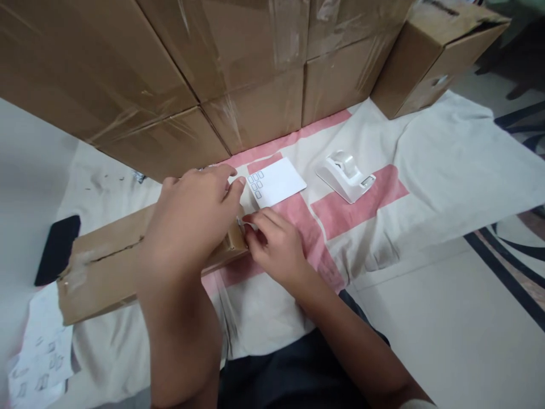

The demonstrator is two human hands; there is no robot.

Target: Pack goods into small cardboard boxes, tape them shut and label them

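A long, flat cardboard box (106, 253) lies on the cloth in front of me, its right part covered by my hands. My left hand (191, 210) is over that part, fingers bent, with a gap between thumb and forefinger and nothing visible between them. At the box's right end, my right hand (276, 238) has thumb and forefinger pinched together. A small pale bit shows by those fingertips, too small to name. Just beyond the hands is a white paper (279, 182) with small drawn rectangles. To its right stands a white tape dispenser (344, 176).
Stacked, taped cardboard boxes (255, 102) form a wall at the back. Another box (430, 62) stands at the far right. A black phone-like slab (57, 250) and marked papers (42, 358) lie at the left. The pink-and-white cloth (443, 187) ends above a tiled floor (426, 318).
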